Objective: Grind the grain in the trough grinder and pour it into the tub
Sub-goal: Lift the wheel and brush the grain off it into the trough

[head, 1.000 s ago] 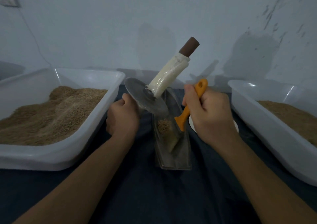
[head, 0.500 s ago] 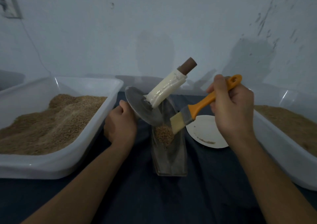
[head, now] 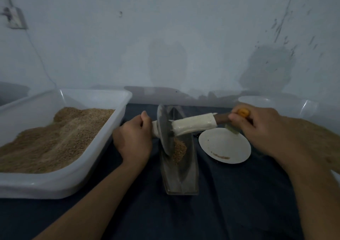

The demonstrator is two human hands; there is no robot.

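Left hand (head: 132,142) is gripping the near end of the grinder wheel's axle (head: 193,124), right hand (head: 261,127) is clutching the orange-handled brush (head: 243,112) up against the far end. The wheel (head: 164,129) is sitting between them in the trough (head: 179,168), on a little grain pile (head: 179,150). Plate (head: 224,146) just under the right hand, tub (head: 60,140) of grain off left.

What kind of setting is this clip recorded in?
Probably a makeshift workbench for hand-grinding grain, not a proper kitchen: a table under dark cloth against a bare, scuffed wall, a white tub heaped with grain, and a metal trough grinder with its disc wheel.
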